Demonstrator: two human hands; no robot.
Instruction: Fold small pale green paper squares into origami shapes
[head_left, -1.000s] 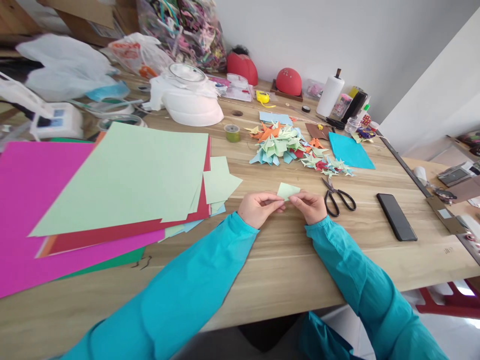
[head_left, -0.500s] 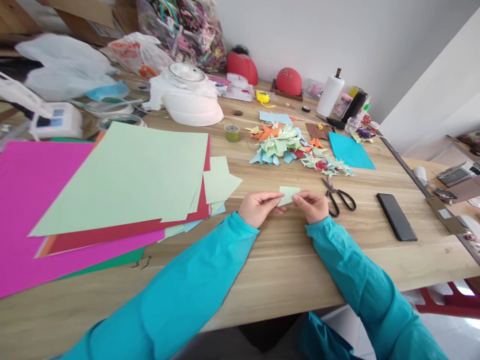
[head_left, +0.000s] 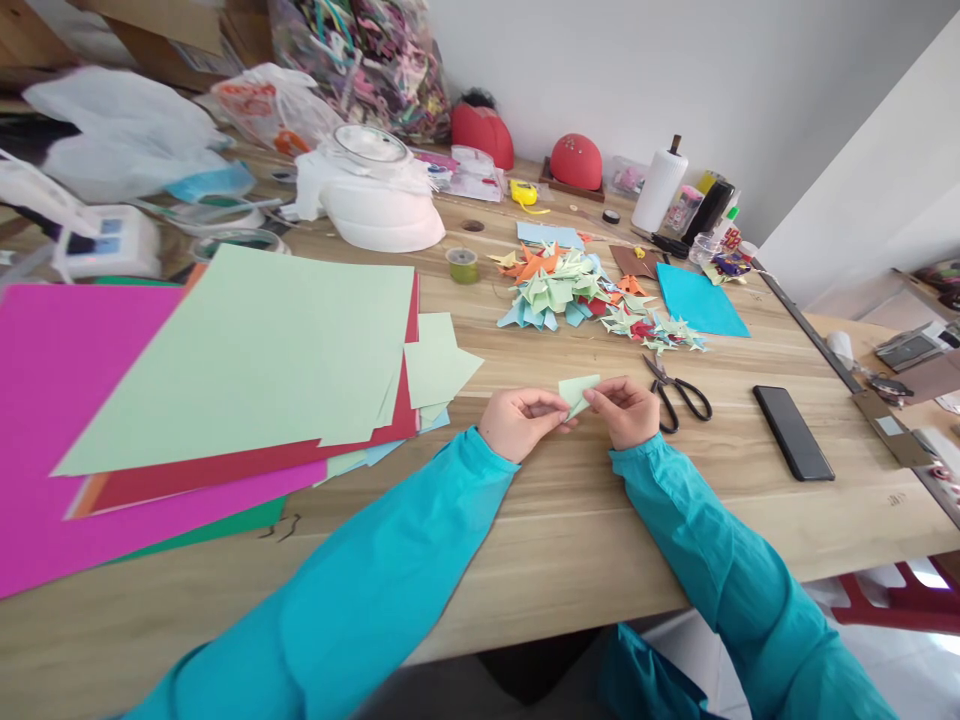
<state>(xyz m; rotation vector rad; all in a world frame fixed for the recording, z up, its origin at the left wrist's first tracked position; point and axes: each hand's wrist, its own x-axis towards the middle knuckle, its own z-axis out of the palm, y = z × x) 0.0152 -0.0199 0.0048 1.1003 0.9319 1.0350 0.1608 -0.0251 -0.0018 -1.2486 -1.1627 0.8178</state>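
Observation:
A small pale green piece of paper (head_left: 576,390) is held just above the table between my two hands. My left hand (head_left: 521,418) pinches its lower left edge. On the other side, my right hand (head_left: 624,408) grips the right edge between thumb and fingers. The lower part of the paper looks bent or folded over; the fingers hide some of it. Black-handled scissors (head_left: 671,390) lie just right of my right hand. Beyond the hands is a pile of folded paper stars (head_left: 562,290) in green, orange, blue and red.
Large coloured sheets, pale green on top (head_left: 262,350), cover the table's left side, with small green paper pieces (head_left: 439,370) beside them. A phone (head_left: 793,433) lies at the right. Behind stand a thread spool (head_left: 463,266), a yellow tape measure (head_left: 524,192) and a turquoise sheet (head_left: 701,298).
The lower part of the green paper now looks turned up at a slant. My left fingers have shifted slightly lower on it and curled in; my right hand has hardly moved.

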